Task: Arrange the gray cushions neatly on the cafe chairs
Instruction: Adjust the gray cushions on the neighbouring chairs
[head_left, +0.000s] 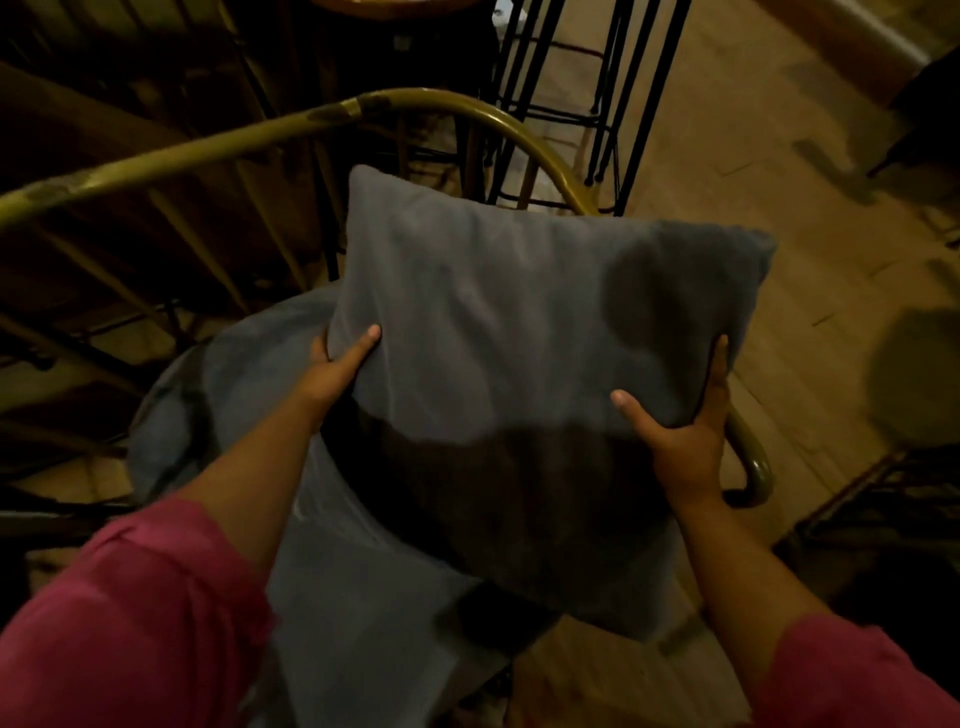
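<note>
A square gray cushion (519, 332) fills the middle of the view, held up over a cafe chair. My left hand (337, 369) grips its left edge with the thumb on top. My right hand (685, 441) grips its right lower edge the same way. Under it lies a second gray seat cushion (234, 405), round and flat on the chair's seat. The chair (171, 150) has a curved olive-gold metal back rail that arcs from the far left round to the right, ending by my right wrist. The held cushion's lower half is in shadow.
Black thin metal legs of a stool or table (597, 93) stand just behind the chair. A round wooden tabletop edge (395, 8) shows at the top. Wooden floor (805, 260) spreads to the right, with dark furniture at the right edge. Dark slatted wood lies at the left.
</note>
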